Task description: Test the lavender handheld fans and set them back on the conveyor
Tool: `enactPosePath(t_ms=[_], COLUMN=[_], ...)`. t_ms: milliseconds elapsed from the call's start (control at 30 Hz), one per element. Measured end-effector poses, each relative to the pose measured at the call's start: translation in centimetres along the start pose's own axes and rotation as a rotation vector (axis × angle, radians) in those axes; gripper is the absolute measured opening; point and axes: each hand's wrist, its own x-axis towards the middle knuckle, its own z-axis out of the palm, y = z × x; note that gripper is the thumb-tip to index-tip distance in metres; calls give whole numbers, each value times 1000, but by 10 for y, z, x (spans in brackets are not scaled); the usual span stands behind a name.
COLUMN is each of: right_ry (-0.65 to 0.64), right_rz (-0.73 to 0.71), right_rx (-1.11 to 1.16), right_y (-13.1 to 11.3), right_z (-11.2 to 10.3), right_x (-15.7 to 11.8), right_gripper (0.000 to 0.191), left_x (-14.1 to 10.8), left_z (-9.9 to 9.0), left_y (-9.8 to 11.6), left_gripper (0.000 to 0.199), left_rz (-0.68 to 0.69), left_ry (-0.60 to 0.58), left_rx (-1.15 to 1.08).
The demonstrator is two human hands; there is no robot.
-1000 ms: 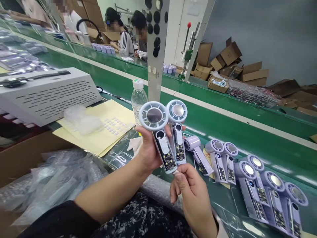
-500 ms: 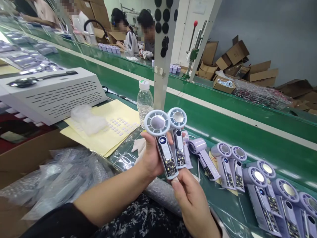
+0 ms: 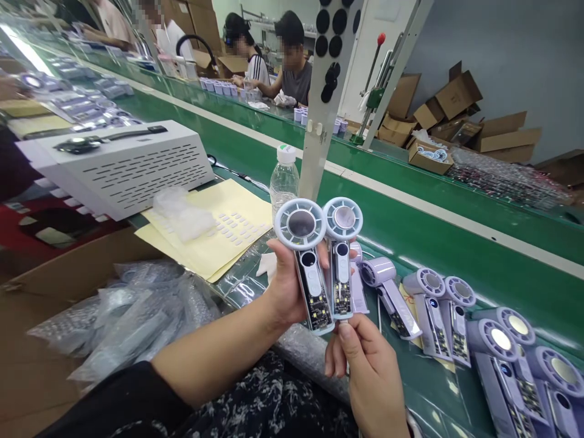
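Observation:
My left hand [image 3: 289, 283] is closed around two light-blue handheld fans held side by side, heads up. The nearer fan [image 3: 312, 292] has a round silver disc in its head and a clear handle front showing a circuit board; its small display is dark. Just right of it is the second fan [image 3: 342, 267], also with a dark display. My right hand [image 3: 369, 365] pinches a small light charging plug [image 3: 342, 324] at the bottom end of the second fan. Whether the plug is fully inserted is hard to see. Close by on the right lies a purple fan [image 3: 390, 295].
Several more purple fans [image 3: 502, 359] lie along the right. A water bottle [image 3: 285, 176] stands behind the held fans, before a metal post [image 3: 319, 146]. Yellow sheets [image 3: 205, 213], a white vented box [image 3: 150, 170] and a carton [image 3: 55, 377] of bubble bags are left. Co-workers sit across the green conveyor [image 3: 392, 207].
My right hand has moved from the bottom of the nearer fan to the bottom of the second. The nearer fan's display, lit with 100 before, is now dark.

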Motion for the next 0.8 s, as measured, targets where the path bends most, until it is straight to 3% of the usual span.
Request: enactPosePath(t_ms=[167,467,800], right_ry=[105,35,109], right_rz=[21,47,113], right_rx=[139,183,215], right_y=[3,18,14], right_z=[9,0,13], right_x=[-2,-5,-3], right_gripper=[50,46,57], left_x=[-4,-6,-11], left_z=[-1,-3,-21], left_y=[-8,-12,-15], left_gripper=[69,72,74], left_rz=[43,43,27], left_ry=[-40,-41,-51], left_rx=[42,33,118])
